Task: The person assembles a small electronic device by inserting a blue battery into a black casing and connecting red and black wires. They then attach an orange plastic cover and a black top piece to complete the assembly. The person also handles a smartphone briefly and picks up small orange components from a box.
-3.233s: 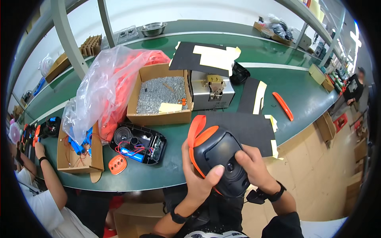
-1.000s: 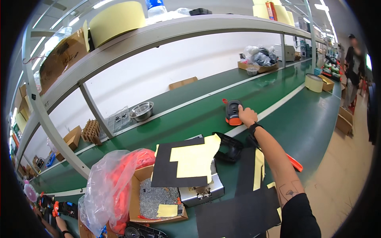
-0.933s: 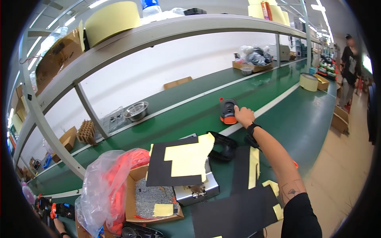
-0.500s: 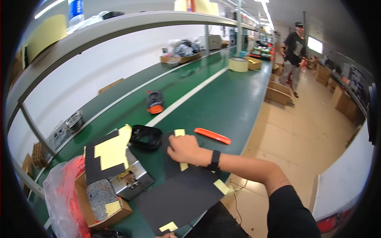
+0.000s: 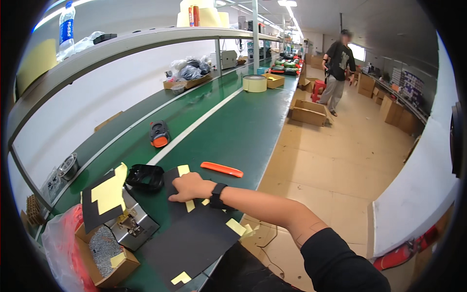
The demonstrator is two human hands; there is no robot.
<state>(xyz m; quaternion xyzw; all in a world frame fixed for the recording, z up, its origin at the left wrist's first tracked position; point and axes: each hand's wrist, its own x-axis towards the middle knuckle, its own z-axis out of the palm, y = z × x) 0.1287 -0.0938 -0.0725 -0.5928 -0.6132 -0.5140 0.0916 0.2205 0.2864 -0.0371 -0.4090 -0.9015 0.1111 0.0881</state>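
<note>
- The right hand point(image 5: 188, 187) lies palm down on a black foam sheet point(image 5: 192, 238) on the green bench point(image 5: 233, 141), fingers together and loosely curled over a yellow strip point(image 5: 184, 171).
- The left hand is out of view.
- An orange strip point(image 5: 222, 169) lies just beyond.
- A brown carton point(image 5: 104, 258) of grey bits sits at the lower left.

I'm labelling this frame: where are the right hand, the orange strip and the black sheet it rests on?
right hand point(image 5: 188, 187), head view, back of the hand.
orange strip point(image 5: 222, 169), head view, its middle.
black sheet point(image 5: 194, 238), head view, bare centre.
</note>
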